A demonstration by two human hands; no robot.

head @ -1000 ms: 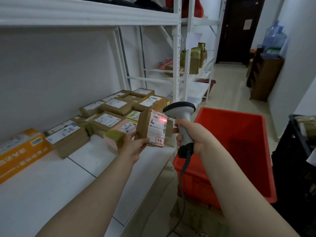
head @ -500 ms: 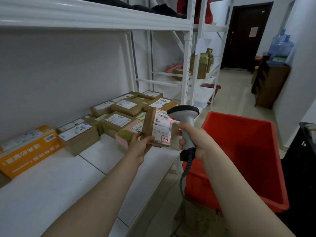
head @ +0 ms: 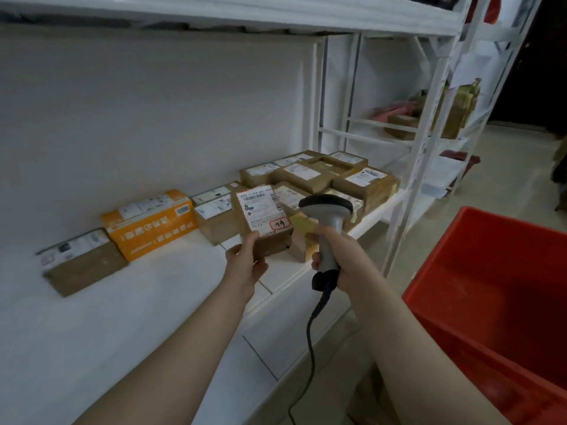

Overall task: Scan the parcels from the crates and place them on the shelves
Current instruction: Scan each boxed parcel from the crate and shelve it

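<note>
My left hand (head: 245,262) grips a small brown cardboard parcel (head: 264,220) by its lower left corner, its white label facing me, held just above the white shelf (head: 129,305). My right hand (head: 336,256) holds a grey handheld barcode scanner (head: 328,216) upright, its dark head just right of the parcel; no red beam shows on the label. The scanner's black cable hangs down in front of the shelf edge. A red crate (head: 497,302) stands to my right on the floor; what I can see of its inside holds no parcels.
Several brown parcels (head: 322,176) are packed at the shelf's right end. An orange box (head: 150,222) and a brown box (head: 81,262) stand along the back wall. White uprights (head: 411,167) rise at the right. Further racks with parcels lie beyond.
The parcel has swung left and turned label-up toward the shelf, away from the scanner. The red scan light is gone from the label. My view has turned left toward the shelf.
</note>
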